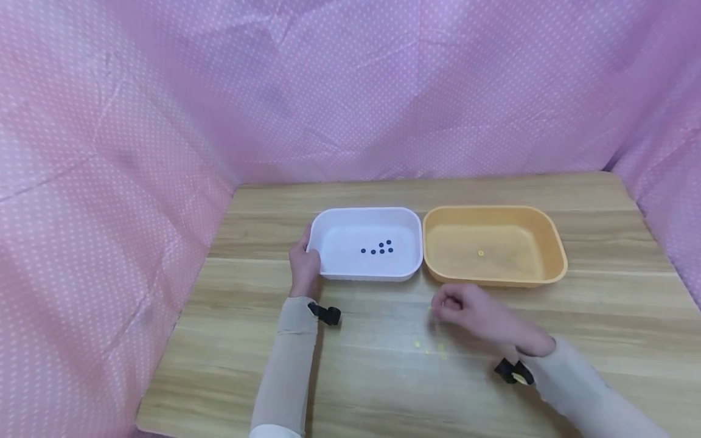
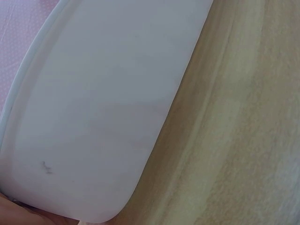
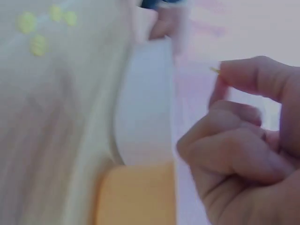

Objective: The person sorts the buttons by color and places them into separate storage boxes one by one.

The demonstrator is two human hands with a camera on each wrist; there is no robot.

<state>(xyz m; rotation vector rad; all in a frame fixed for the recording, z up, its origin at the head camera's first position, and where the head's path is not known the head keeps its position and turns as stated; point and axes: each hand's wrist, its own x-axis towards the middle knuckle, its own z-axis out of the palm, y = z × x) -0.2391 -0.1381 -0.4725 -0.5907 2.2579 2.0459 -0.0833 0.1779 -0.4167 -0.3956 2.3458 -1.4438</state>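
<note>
My left hand [image 1: 305,264] grips the left end of a white plastic tub [image 1: 368,277]. Several small dark buttons lie on the tub's floor. Between the thumb and index finger of my right hand [image 1: 476,313] is a tiny yellow button [image 3: 214,70], seen edge-on in the right wrist view. That hand is raised above the table, just in front of a yellow-orange tub [image 1: 495,282]. One yellow button [image 1: 481,253] lies inside this tub. Several loose yellow buttons [image 3: 26,22] are scattered on the table, below and left of the right hand in the head view.
Both tubs stand side by side on a wood-grain table [image 1: 372,389], their ends nearly meeting. Pink dotted cloth [image 1: 350,91] hangs behind the table and along its sides. A black strap device sits on each wrist.
</note>
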